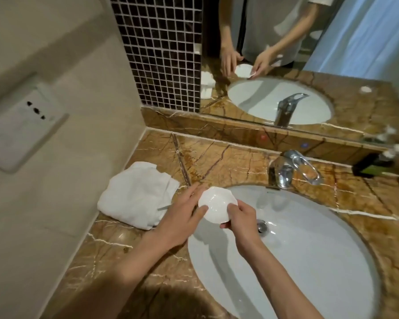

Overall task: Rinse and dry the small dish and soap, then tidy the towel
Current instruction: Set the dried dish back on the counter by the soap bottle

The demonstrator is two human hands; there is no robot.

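A rumpled white towel (137,196) lay on the counter (217,157) to the left of the sink (309,249), close to the wall, just beside the left hand (182,217). The chrome faucet (286,169) stood at the back rim of the basin w/ its lever pointing right; nothing lay between it and the hands. A dark green bottle (373,164) lay at the far right near the mirror (286,54), and a white round thing was cut off by the right edge — couldn't tell what.

Counter was brown veined marble, wet-looking sheen in spots. Behind it a low marble upstand, then the mirror, which showed the person's arms, the dish and the basin again. Dark mosaic tile (159,49) ran up left of the mirror; the left wall was plain beige w/ a white socket plate (25,125).

The oval white sink held no standing water that I could see; its metal drain (262,226) showed just right of the right hand (240,224).

The small dish (217,207) — white, scalloped rim, tilted toward the camera — was held over the left rim of the basin. Left hand: fingers spread behind and under it, thumb across its lower left edge. Right hand: fingers curled, pinching the dish's lower right edge. Whether soap sat in the right hand, couldn't tell.
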